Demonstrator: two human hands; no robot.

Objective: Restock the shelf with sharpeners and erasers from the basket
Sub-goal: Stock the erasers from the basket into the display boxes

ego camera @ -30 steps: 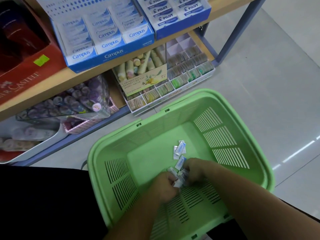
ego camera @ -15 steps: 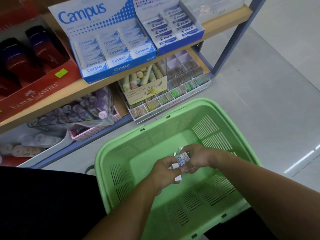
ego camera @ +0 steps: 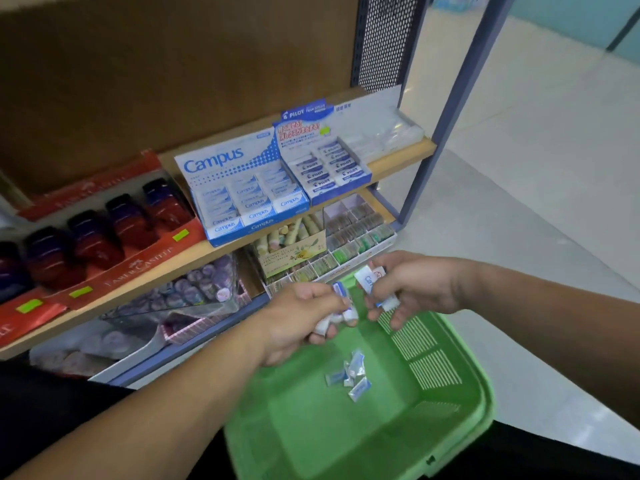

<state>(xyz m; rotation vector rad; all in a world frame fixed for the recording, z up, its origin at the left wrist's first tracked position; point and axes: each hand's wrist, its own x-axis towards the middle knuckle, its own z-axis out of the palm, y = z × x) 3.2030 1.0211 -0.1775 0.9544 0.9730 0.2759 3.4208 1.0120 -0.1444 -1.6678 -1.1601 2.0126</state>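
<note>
I am gripping a handful of erasers [ego camera: 341,313] in my left hand [ego camera: 298,320], fingers curled round them. Just beside it, my right hand [ego camera: 412,285] is pinching a few wrapped erasers [ego camera: 369,280]. Both hands are hovering above the green basket [ego camera: 450,410], and the loose erasers [ego camera: 351,374] are lying on its floor below my hands. The Campus box [ego camera: 242,192] is sitting on the shelf [ego camera: 398,159] beyond my left hand.

erasers [ego camera: 350,375] in basket [ego camera: 460,403] | basket before shelf [ego camera: 194,261]
</note>
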